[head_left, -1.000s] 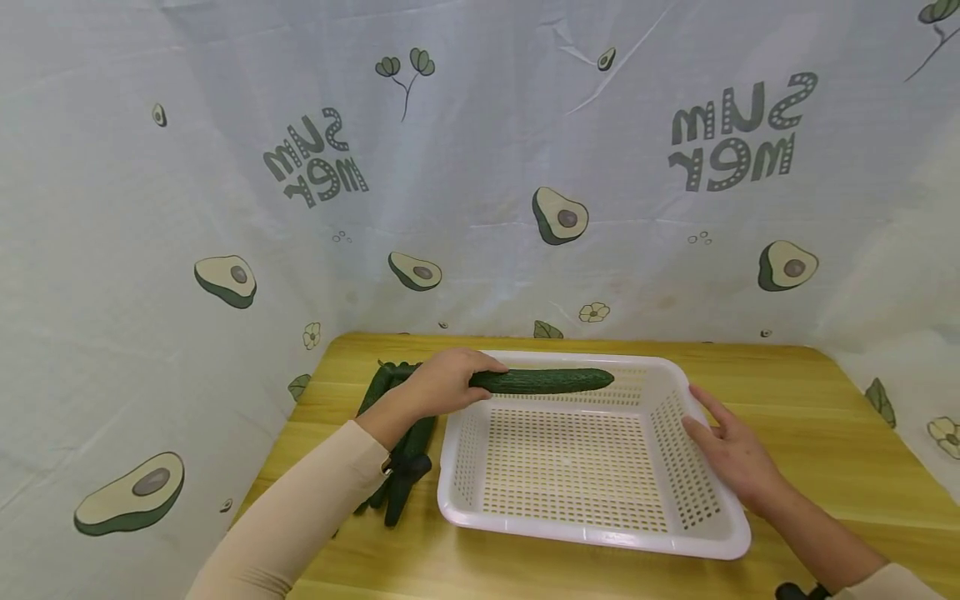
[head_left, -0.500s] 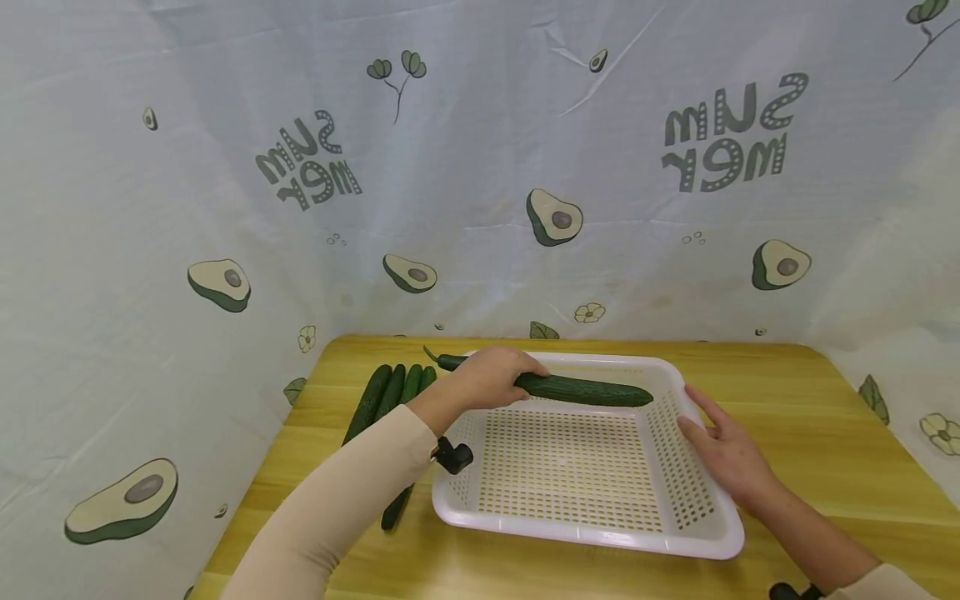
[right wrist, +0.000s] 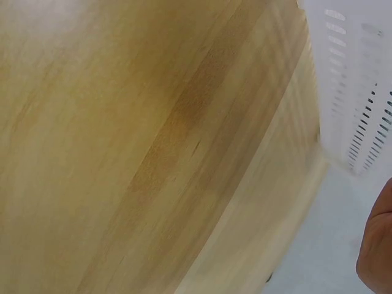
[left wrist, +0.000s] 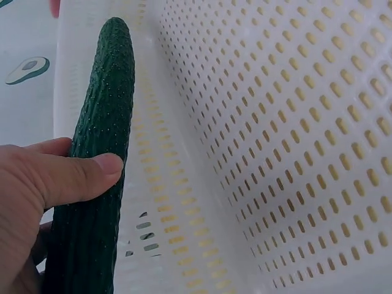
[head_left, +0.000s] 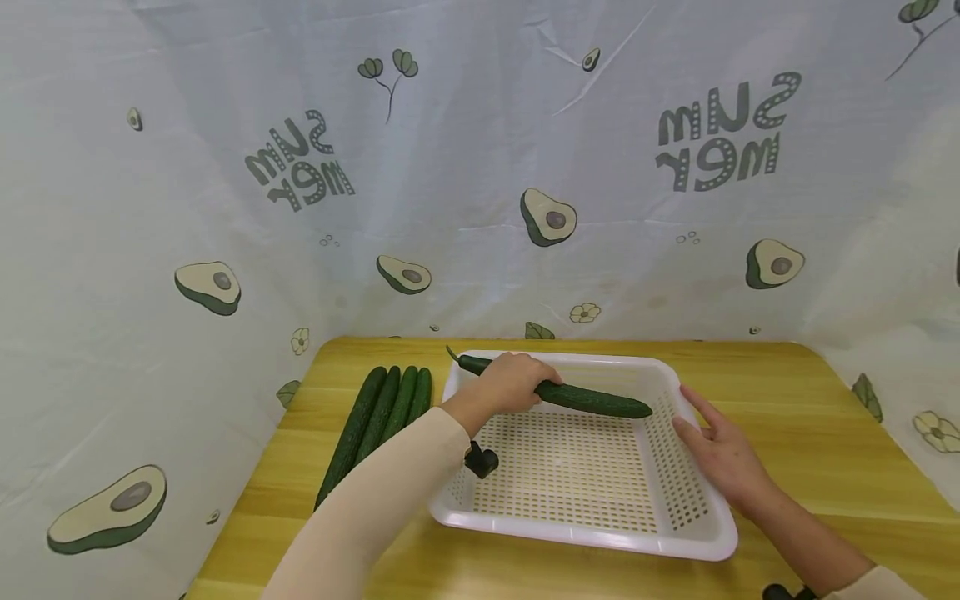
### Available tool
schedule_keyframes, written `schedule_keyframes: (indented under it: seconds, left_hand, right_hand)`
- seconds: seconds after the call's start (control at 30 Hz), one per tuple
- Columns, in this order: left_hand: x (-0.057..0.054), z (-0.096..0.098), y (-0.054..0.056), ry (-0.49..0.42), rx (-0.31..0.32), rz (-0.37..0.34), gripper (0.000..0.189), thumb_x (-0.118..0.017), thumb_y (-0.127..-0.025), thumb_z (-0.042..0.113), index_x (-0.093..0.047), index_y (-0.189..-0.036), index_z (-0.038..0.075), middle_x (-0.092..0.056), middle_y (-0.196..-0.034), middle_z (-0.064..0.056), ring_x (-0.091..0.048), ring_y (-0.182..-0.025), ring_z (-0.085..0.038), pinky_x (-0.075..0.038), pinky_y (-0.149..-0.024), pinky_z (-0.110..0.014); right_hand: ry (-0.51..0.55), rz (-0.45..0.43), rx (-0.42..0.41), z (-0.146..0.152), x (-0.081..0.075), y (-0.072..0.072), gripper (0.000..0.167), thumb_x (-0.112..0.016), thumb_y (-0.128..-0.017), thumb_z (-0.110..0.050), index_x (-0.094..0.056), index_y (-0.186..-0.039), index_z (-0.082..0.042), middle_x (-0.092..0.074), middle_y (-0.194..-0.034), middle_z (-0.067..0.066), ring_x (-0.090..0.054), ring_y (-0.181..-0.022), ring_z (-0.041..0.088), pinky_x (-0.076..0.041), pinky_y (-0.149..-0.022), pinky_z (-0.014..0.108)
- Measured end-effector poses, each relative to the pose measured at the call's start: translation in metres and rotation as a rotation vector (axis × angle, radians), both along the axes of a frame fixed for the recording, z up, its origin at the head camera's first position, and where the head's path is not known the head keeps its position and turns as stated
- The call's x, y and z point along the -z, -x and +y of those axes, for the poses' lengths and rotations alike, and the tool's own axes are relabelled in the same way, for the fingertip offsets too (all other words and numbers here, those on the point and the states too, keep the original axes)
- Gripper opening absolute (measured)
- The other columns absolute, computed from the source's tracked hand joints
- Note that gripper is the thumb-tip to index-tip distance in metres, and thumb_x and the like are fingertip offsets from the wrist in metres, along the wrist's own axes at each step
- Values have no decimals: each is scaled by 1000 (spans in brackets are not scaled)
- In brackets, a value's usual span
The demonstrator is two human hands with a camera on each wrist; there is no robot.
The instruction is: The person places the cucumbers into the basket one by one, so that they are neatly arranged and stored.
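Over the back part of a white perforated plastic basket (head_left: 570, 540), my left hand (head_left: 517, 383) grips a long dark green cucumber (head_left: 596, 400) around its middle. Its stem end points back left and its blunt end reaches toward the basket's right wall. In the left wrist view the thumb (left wrist: 92, 177) lies across the bumpy skin, with the basket's holed floor beside it. My right hand (head_left: 723, 462) holds the basket's right rim, thumb at the inner edge and fingers outside. Only part of that hand shows in the right wrist view, near the basket wall (right wrist: 343, 79).
Several more cucumbers (head_left: 351, 433) lie side by side on the wooden table (head_left: 772, 392), left of the basket; my left sleeve (head_left: 382, 492) hides their near ends. A pale curtain (head_left: 480, 167) with avocado prints hangs behind the table and along the left.
My left hand has carried the cucumber rightward from the table's left side and farther over the basket, its blunt end tilting slightly lower. My right hand stays on the rim.
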State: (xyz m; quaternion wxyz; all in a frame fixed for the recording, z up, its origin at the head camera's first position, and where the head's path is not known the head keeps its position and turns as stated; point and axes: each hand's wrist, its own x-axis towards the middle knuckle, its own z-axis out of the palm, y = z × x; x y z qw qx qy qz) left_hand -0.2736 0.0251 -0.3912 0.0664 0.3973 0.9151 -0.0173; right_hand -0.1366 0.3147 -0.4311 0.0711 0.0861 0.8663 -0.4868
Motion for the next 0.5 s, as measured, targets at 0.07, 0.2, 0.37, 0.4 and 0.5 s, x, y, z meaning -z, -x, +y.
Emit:
schedule_keyframes:
  seconds: [0.07, 0.2, 0.37, 0.4, 0.5]
  left_hand:
    - [5, 0, 0, 3, -18, 7, 45, -73, -97, 26, -63, -140, 35, -63, -141, 13, -61, -129, -14, -51, -107, -36]
    - [15, -1, 0, 18, -31, 22, 43, -72, -97, 24, -64, -138, 34, -66, -138, 13, -63, -126, -14, -52, -104, -38]
    - [24, -2, -1, 8, -32, 42, 41, -72, -97, 23, -65, -136, 35, -69, -133, 12, -64, -124, -15, -53, -103, -35]
    - [24, -2, -1, 6, -32, 44, 41, -73, -97, 23, -65, -136, 34, -68, -134, 12, -63, -125, -16, -53, -103, -34]
    - [26, -1, 0, 6, -27, 56, 41, -73, -97, 25, -65, -136, 33, -67, -135, 8, -62, -126, -18, -52, -104, -34]
  right_hand:
    - [-2, 4, 0, -1, 1, 0, 74, -41, -110, -43, 1, -166, -21, -47, -138, 46, -77, -83, 30, -63, -63, 42]
    - [-2, 4, 3, -2, 2, -1, 74, -42, -110, -43, 1, -166, -21, -48, -137, 46, -77, -82, 30, -63, -62, 42]
    - [10, -3, 1, -2, 2, -1, 74, -41, -110, -45, 2, -166, -23, -48, -137, 47, -77, -81, 30, -63, -62, 43]
    - [10, -3, 0, -2, 2, -1, 74, -41, -110, -45, 2, -166, -23, -48, -137, 47, -77, -81, 30, -63, -61, 43]
    - [13, -2, -3, -2, 2, -1, 74, -41, -110, -44, 3, -166, -23, -47, -137, 47, -77, -81, 31, -63, -61, 44]
